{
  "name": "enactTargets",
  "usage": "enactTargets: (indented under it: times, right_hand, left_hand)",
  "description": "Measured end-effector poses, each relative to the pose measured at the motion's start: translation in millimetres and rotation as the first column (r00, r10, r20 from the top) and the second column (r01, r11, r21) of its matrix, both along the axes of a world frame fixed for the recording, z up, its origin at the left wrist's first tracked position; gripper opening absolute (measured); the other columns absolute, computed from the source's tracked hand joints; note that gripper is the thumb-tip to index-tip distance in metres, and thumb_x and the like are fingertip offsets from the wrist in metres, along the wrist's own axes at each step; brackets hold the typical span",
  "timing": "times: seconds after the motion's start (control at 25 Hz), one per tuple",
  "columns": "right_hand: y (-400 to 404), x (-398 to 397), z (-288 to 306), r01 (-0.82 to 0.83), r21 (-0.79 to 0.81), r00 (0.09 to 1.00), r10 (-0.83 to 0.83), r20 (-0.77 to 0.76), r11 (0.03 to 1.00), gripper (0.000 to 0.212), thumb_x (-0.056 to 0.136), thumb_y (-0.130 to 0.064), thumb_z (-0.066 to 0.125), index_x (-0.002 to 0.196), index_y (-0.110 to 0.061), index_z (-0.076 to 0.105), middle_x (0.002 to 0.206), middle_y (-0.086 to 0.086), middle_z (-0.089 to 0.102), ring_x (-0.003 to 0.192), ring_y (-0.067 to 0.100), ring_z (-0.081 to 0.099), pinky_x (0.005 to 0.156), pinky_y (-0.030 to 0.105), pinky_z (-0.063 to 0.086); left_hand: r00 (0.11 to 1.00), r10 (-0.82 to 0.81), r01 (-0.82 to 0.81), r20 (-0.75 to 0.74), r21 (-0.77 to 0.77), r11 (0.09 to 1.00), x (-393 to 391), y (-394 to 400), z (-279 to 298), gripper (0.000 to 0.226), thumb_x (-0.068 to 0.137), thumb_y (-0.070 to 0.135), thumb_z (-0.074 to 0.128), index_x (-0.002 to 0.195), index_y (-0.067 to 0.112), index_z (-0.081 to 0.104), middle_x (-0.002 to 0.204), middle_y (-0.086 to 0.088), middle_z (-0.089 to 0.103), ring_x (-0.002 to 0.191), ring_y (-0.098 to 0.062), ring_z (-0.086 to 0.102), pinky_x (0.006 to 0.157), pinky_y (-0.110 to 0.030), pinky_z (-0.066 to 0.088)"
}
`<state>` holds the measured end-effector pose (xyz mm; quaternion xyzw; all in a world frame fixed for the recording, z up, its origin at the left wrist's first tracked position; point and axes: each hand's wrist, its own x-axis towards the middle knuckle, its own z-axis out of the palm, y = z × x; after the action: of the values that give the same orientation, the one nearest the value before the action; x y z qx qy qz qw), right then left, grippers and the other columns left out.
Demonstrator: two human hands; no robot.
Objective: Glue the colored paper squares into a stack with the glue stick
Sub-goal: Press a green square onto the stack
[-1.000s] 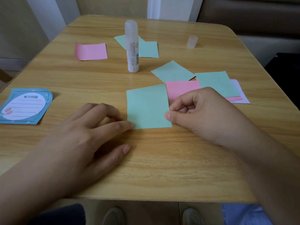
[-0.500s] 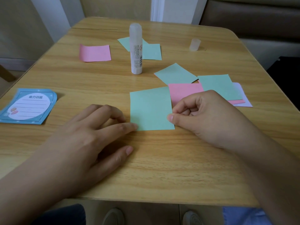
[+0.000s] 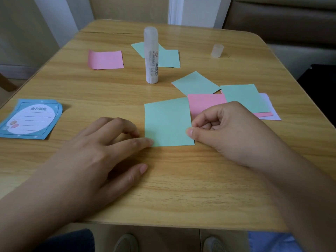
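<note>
Two hands — left hand (image 3: 94, 153) flat, right hand (image 3: 227, 131) curled — at smooth green paper square (image 3: 168, 122).

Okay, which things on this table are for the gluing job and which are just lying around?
For the job:
green square between the left hand and right hand
glue stick
cap
loose pink square
pile of squares

Lying about:
blue notepad

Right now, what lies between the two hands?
In the head view, a green paper square lies flat between the left hand and the right hand, whose fingertips touch its edges.
</note>
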<state>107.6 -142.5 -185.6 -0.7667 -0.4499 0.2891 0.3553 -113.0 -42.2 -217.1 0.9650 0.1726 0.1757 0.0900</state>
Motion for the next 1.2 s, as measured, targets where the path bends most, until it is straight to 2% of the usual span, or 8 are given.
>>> enactTargets:
  times: [0.24, 0.52, 0.72, 1.04, 1.2]
  right_hand:
    - [-0.4, -3.1, 0.6, 0.015, 0.004, 1.000, -0.015, 0.014, 1.000, 0.016, 0.078, -0.023, 0.074, 0.065, -0.016, 0.068, 0.051, -0.009, 0.053, 0.042, 0.000, 0.042, 0.045, 0.010, 0.036]
    - [-0.4, -10.4, -0.9, 0.085, 0.030, 0.996, -0.086, 0.037, 0.996, 0.018, 0.073, -0.024, 0.077, 0.062, -0.015, 0.066, 0.047, -0.009, 0.048, 0.042, 0.001, 0.040, 0.044, 0.009, 0.034]
    - [2.5, -12.6, 0.1, 0.132, 0.046, 0.990, -0.133, 0.039, 0.990, 0.023, 0.076, -0.032, 0.073, 0.061, -0.016, 0.066, 0.046, -0.008, 0.049, 0.041, 0.002, 0.040, 0.043, 0.011, 0.034]
    - [8.4, -15.5, 1.7, 0.167, 0.019, 0.980, -0.168, 0.108, 0.986, 0.028, 0.078, -0.031, 0.072, 0.057, -0.014, 0.065, 0.039, -0.006, 0.043, 0.038, 0.005, 0.038, 0.042, 0.012, 0.033]
    - [8.8, -16.7, 1.9, 0.178, 0.017, 0.978, -0.179, 0.104, 0.984, 0.026, 0.077, -0.030, 0.073, 0.056, -0.016, 0.066, 0.041, -0.003, 0.049, 0.040, 0.004, 0.041, 0.042, 0.010, 0.033]
  left_hand:
    - [1.000, -0.010, 0.011, -0.025, 0.031, 0.999, -0.4, 1.4, 4.6, 0.044, 0.088, 0.047, 0.046, 0.118, 0.022, 0.066, 0.109, 0.001, 0.056, 0.098, -0.018, 0.053, 0.085, -0.033, 0.042]
    - [0.999, 0.001, 0.000, -0.036, 0.021, 1.000, -0.8, 0.2, 6.4, 0.042, 0.087, 0.049, 0.047, 0.116, 0.025, 0.066, 0.107, 0.003, 0.056, 0.097, -0.018, 0.054, 0.083, -0.033, 0.043]
    - [0.999, -0.005, 0.004, -0.035, -0.020, 1.000, 3.6, 0.6, 11.4, 0.041, 0.086, 0.054, 0.046, 0.109, 0.028, 0.068, 0.104, 0.006, 0.056, 0.093, -0.016, 0.057, 0.079, -0.035, 0.052]
    - [0.999, 0.035, -0.035, -0.001, -0.099, 0.994, 13.3, 2.4, 17.4, 0.035, 0.085, 0.058, 0.044, 0.096, 0.035, 0.067, 0.103, 0.012, 0.054, 0.088, -0.010, 0.054, 0.074, -0.035, 0.053]
    - [0.999, 0.047, -0.045, 0.010, -0.117, 0.992, 15.1, 3.2, 16.6, 0.034, 0.084, 0.059, 0.044, 0.095, 0.036, 0.066, 0.105, 0.012, 0.055, 0.092, -0.009, 0.055, 0.077, -0.035, 0.053]
